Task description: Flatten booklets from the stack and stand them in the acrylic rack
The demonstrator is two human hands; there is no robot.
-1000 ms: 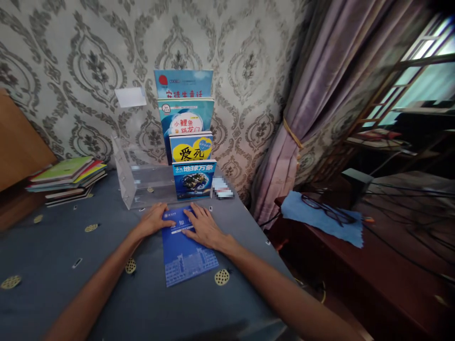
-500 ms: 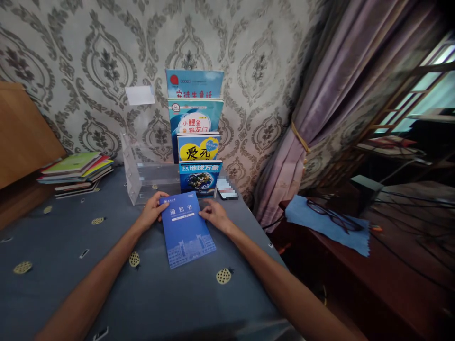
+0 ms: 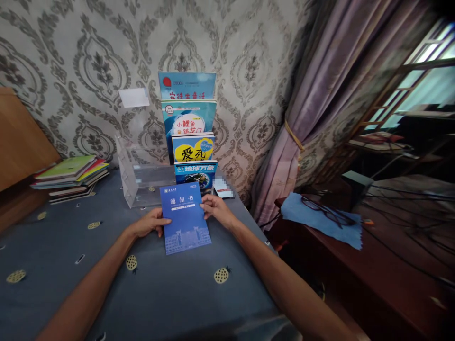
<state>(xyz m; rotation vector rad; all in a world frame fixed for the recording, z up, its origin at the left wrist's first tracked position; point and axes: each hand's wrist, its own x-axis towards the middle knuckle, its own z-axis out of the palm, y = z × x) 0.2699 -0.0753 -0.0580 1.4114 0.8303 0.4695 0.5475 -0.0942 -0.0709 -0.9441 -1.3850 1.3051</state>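
Left and right hands hold the sides of a flat, deep-blue paper booklet with white lettering and the year 2022 (image 3: 186, 220) as I look on through the head camera. The left hand (image 3: 151, 223) has its thumb on the cover at the left edge, fingers bent at that side; the right hand (image 3: 216, 208) pinches the right edge higher up. The booklet faces me, its top overlapping the stand's front book; whether its bottom edge touches the table, I cannot tell.

Just behind, a clear plastic tiered stand (image 3: 128, 177) holds four upright books in its right part: a dark-blue globe-covered book (image 3: 183, 179), a yellow-and-white book (image 3: 176, 146), a teal book with a white oval (image 3: 209, 113) and a light-blue book with red lettering (image 3: 187, 84). A flat item with a pixelated face (image 3: 223, 188) lies just right of the stand. To the left, a pile of thin, multicoloured books (image 3: 69, 173) rests on the table, covered in blue-grey, pineapple-print cloth (image 3: 167, 298). Beyond a mauve curtain (image 3: 279, 170), dark-framed glasses (image 3: 325, 211) lie on a light-blue cloth (image 3: 302, 218).
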